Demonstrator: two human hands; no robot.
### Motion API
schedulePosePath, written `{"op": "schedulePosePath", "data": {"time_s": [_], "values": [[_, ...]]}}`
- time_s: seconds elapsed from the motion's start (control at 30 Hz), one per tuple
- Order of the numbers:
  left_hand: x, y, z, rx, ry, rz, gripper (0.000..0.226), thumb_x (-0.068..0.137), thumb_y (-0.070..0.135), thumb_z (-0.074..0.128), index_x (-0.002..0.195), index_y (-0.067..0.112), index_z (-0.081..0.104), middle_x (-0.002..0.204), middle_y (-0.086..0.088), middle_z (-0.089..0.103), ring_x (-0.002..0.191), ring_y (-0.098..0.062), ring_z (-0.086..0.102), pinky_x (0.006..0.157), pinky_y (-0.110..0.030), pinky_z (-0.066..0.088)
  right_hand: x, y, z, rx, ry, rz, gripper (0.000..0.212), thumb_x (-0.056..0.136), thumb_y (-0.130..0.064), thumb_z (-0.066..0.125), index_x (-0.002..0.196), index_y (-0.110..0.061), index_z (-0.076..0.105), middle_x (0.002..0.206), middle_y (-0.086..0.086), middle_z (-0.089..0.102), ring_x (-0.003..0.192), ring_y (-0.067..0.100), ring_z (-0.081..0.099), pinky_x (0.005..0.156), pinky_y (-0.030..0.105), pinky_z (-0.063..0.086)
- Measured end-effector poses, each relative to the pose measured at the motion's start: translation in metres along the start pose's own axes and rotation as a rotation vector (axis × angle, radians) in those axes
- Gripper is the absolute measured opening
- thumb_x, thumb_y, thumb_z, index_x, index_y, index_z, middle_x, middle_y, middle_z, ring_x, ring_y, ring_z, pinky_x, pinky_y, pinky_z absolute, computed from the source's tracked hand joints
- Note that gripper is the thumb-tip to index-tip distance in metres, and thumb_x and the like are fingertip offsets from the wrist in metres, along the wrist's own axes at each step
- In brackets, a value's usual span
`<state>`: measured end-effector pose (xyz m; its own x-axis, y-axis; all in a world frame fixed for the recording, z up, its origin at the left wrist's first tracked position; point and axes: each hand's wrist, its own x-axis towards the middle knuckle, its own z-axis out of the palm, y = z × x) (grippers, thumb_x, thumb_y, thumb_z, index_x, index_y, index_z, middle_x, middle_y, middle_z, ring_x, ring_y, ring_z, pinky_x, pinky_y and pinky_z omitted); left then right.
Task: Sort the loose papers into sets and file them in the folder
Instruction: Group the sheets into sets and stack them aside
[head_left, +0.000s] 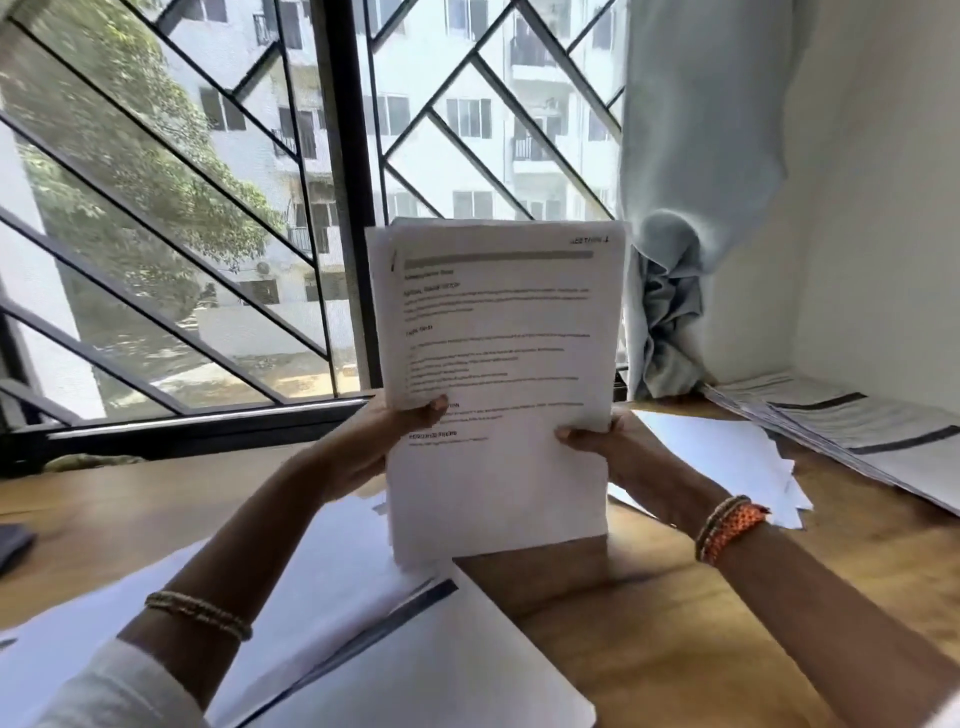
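Wooden counter (675, 649) below; paper stack (498, 364) upright, left hand (387, 441) and right hand (602, 441) grip clamped on side edges.

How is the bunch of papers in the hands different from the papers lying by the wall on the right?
The held stack stands upright, gripped by the left hand and right hand; the pile by the wall lies flat on the desk. The held stack is squared up; the pile by the wall is fanned out. Both are white printed sheets.
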<state>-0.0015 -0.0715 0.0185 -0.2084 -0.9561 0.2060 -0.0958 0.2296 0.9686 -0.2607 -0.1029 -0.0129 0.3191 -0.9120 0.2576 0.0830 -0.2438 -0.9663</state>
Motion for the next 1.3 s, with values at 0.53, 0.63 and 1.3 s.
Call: {"op": "schedulePosePath", "data": {"time_s": [0.53,0.63,1.3], "values": [[-0.013,-0.082,-0.04,0.028,0.373,-0.304,0.033,0.089,-0.013,0.04,0.114,0.001,0.056,0.078,-0.005,0.073,0.065,-0.02,0.069,0.058,-0.028,0.057,0.013,0.042,-0.052,-1.472,-0.031,0.355,0.055,0.093,-0.05,0.046,0.13,-0.01,0.047,0.141,0.017,0.046,0.126,0.033,0.045,0.099,0.041,0.038],[-0.012,-0.091,-0.043,0.032,0.398,-0.26,0.035,0.09,-0.012,0.041,0.112,0.009,0.058,0.098,-0.009,0.067,0.083,-0.027,0.063,0.071,-0.032,0.051,0.012,0.042,-0.047,-1.563,0.005,0.255,0.033,0.095,-0.031,0.046,0.119,-0.009,0.052,0.126,0.018,0.055,0.113,0.034,0.053,0.088,0.037,0.043],[-0.014,-0.092,-0.035,-0.085,0.513,-0.175,0.037,0.094,-0.008,0.043,0.123,0.012,0.053,0.098,-0.004,0.063,0.081,-0.02,0.061,0.067,-0.03,0.049,0.026,0.035,0.005,-1.856,0.097,0.044,0.029,0.092,-0.023,0.056,0.118,-0.012,0.057,0.12,0.01,0.058,0.111,0.031,0.057,0.083,0.037,0.048]]}}
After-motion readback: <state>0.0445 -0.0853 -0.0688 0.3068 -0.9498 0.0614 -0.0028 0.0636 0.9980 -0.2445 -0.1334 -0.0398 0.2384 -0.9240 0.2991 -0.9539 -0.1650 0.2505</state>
